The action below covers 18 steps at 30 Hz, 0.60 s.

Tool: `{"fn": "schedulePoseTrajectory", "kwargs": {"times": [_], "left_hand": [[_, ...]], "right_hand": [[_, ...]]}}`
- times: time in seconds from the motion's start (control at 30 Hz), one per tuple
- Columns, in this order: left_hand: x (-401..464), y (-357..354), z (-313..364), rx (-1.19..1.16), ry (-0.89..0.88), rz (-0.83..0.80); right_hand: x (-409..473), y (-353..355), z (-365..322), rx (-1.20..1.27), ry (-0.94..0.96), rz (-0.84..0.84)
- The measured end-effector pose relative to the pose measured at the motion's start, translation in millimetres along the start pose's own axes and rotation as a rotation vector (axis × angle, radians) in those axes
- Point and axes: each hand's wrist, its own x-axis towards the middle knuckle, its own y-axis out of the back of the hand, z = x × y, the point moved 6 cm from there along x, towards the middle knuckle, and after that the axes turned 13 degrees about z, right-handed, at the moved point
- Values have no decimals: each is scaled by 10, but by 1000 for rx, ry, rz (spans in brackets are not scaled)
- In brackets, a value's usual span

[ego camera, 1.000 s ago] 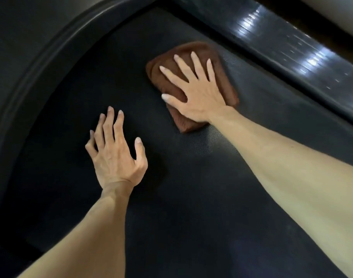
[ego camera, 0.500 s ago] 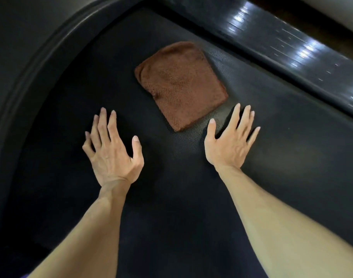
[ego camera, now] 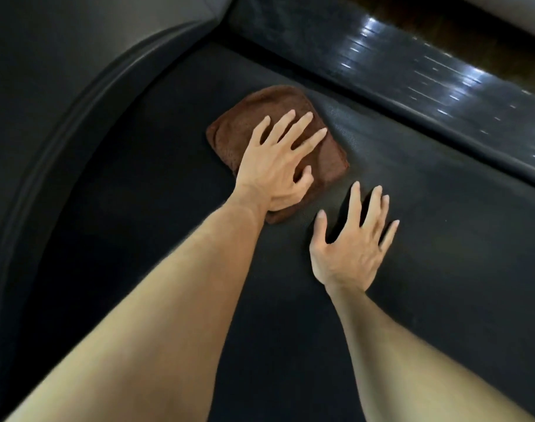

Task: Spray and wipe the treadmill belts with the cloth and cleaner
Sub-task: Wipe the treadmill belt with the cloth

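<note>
Treadmill belt (ego camera: 290, 345): dark textured surface running from near to far, bounded at right by a glossy side rail (ego camera: 427, 86). Folded brown cloth (ego camera: 229, 138): lies flat on the far middle of the belt, roughly square, its diagonal running far-left to near-right. It looks soft, light and limp, best driven by a flat palm. Left hand (ego camera: 272, 166): fingers spread, pressing the cloth. Right hand (ego camera: 351, 248): fingers apart, flat on bare belt just beside the cloth.
</note>
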Motion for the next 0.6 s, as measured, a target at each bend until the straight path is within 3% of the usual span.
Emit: {"fn": "schedulePoseTrajectory", "kwargs": {"times": [0.1, 0.23, 0.33, 0.47, 0.6], "left_hand": [[294, -23, -322, 19, -13, -12], [167, 88, -1130, 70, 317, 39], [-416, 229, -975, 82, 445, 69], [-490, 134, -352, 31, 299, -2], [313, 21, -670, 29, 150, -6]], "right_hand": [[3, -7, -3, -10, 5, -6], [-4, -10, -14, 1, 8, -6], [-7, -26, -9, -12, 10, -6], [10, -10, -6, -14, 10, -19], [12, -15, 3, -11, 8, -9]]}}
